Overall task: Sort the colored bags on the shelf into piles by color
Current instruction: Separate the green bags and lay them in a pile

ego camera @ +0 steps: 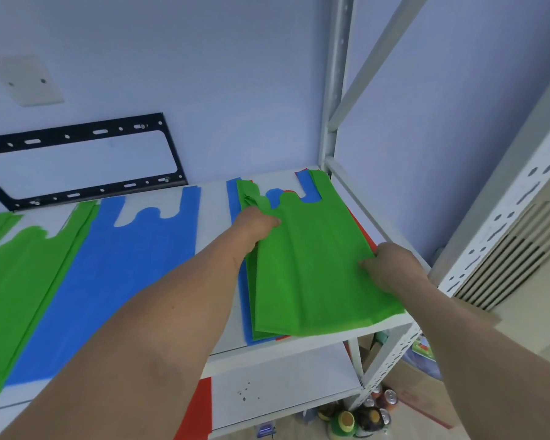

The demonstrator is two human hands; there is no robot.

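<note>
A mixed stack of flat bags lies at the right end of the white shelf (210,198), with a green bag (311,265) on top and blue (243,300) and red (362,233) edges showing beneath. My left hand (256,225) grips the green bag's left edge near its handle. My right hand (391,268) pinches its right edge. Further left lies a blue bag (124,265), and a green bag (16,290) lies at the far left, overlapping the blue one.
A white upright post (332,90) and a side rail bound the shelf on the right. A black metal bracket (77,160) hangs on the back wall. On the lower shelf lies a red bag (199,408). Cans and bottles (362,414) stand on the floor.
</note>
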